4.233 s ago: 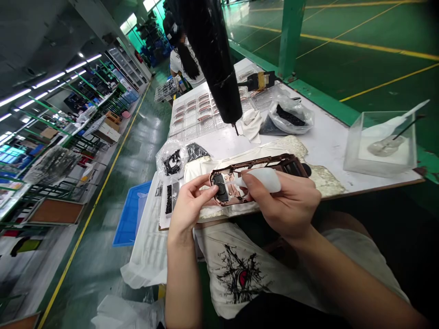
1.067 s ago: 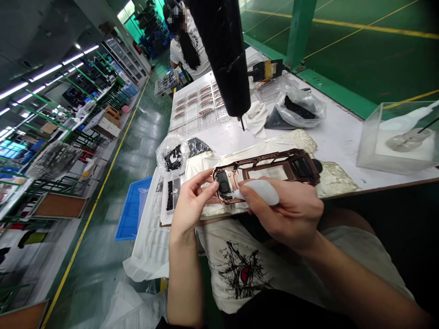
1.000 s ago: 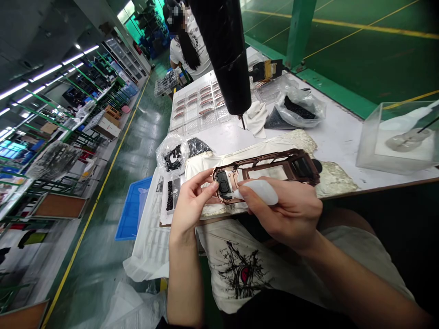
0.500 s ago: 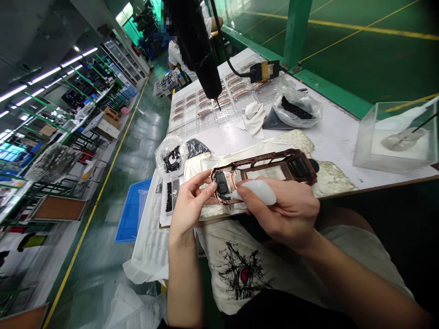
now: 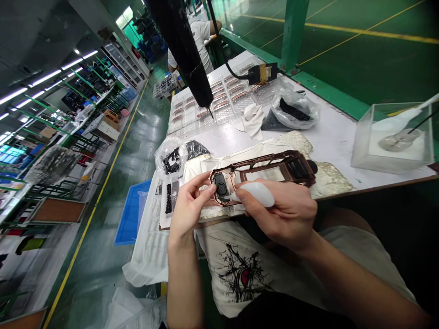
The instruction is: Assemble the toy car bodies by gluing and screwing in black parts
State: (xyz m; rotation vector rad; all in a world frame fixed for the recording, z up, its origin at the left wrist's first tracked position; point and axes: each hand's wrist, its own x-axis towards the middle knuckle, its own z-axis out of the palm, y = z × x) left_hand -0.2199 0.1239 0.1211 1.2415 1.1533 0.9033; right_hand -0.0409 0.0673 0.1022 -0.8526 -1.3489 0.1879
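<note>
A long copper-brown frame lies tilted over a cloth-covered pad near the table's front edge. My left hand pinches its left end, thumb beside a black rectangular part set inside. My right hand grips a white squeeze bottle, whose narrow tip points left at the lower edge of the black part. Whether the tip touches it is too small to tell. Above hangs a black powered driver with a thin bit, clear of both hands.
Clear trays of copper-coloured parts stand behind. Bags of black pieces, a white cloth and a small box of black bits lie around. A clear box stands right. A person sits beyond the table.
The hanging driver has shifted left and slightly down in view. The person beyond has moved. Both hands keep their hold, with the bottle tip near the same spot.
</note>
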